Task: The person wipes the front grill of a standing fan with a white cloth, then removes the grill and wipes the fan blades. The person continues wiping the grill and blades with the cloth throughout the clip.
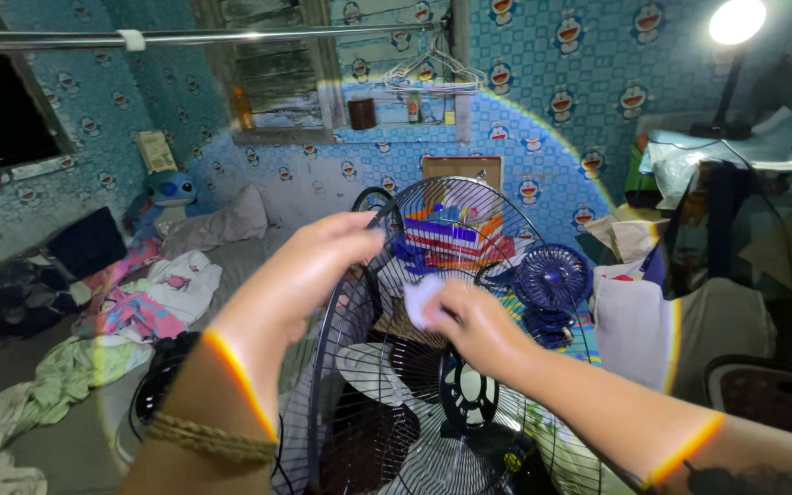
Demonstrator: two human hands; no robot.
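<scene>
2 hands (309, 266) (469, 321) hold 1 fan grille (469, 229); 1 white cloth (419, 301).

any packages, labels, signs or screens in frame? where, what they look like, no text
Card: left wall below the window, tilted pale yellow rectangle.
Orange bottle: window ledge, upright, slim.
Dark jar: ledge, brown cylinder.
Small bottle: ledge right of the jar, green-labelled.
Box: behind the fan guard, brown-rimmed, pale face.
No screens visible.

Black wire fan grille (433, 302), white cloth (421, 301), blue cartoon-patterned wallpaper (543, 101).
</scene>
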